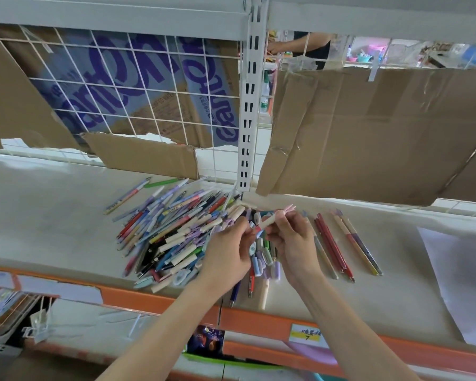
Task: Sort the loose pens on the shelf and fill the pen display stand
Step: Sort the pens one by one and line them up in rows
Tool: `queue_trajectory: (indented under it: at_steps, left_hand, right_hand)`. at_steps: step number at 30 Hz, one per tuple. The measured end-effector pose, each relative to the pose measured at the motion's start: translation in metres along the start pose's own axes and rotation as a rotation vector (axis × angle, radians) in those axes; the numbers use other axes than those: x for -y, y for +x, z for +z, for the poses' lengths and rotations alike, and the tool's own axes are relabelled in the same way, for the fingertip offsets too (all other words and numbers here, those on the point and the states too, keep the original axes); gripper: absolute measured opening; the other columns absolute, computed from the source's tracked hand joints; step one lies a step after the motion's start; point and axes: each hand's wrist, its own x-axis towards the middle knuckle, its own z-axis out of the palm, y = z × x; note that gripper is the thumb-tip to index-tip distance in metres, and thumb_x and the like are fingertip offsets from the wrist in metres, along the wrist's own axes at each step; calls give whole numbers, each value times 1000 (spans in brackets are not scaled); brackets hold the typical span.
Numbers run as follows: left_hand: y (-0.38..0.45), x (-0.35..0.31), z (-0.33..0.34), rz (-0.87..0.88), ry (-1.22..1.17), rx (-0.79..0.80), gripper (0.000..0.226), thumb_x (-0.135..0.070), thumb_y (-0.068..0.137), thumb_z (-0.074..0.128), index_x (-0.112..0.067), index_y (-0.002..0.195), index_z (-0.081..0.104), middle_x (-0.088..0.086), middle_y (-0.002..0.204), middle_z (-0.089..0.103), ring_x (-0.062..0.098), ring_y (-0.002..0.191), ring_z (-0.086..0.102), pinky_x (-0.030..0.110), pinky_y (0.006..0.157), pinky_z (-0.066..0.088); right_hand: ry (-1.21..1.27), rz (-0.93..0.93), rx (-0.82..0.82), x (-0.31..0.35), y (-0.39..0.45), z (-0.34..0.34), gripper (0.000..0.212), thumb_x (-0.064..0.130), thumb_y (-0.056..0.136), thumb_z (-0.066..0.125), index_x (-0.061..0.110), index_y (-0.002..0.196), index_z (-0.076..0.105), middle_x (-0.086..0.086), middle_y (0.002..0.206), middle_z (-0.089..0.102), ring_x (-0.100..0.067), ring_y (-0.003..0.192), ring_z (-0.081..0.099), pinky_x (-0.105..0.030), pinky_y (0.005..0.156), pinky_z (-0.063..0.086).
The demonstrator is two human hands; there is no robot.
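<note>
At the lower left of the frame a wire rack hung below the shelf, its contents too blurred to name. Across the middle of the picture lay the heap of loose pens — blue, purple, red, cream and black barrels crossing one another at every angle, with a green pen lying apart at the heap's upper edge. My left hand sat at the heap's right edge, just left of centre, fingers curled in and pinching the lower end of a cream pen. My right hand, touching the left at the fingertips, pinched the same pen higher up; its pink top stuck out above my fingers. Below both hands a few pens and a cream marker lay near the shelf's orange front edge, where a yellow-and-white price label was fixed. To the right of centre, sorted pens lay side by side in a small row — red ones together, then two cream-and-red ones. At the far right a white sheet of paper rested on the shelf, and above it brown cardboard leaned against the back grid
</note>
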Motion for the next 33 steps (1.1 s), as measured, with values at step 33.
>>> queue_trajectory:
  at_steps: [33]
  left_hand:
    - [-4,39,-26,-18,267,168,14,-24,81,71,-13,79,63,-2,86,51,13,89,44,30,83,37]
  right_hand:
    - [-1468,-306,38,-5,51,-72,17,15,92,50,9,106,58,-10,105,52,-31,90,54,-34,66,41]
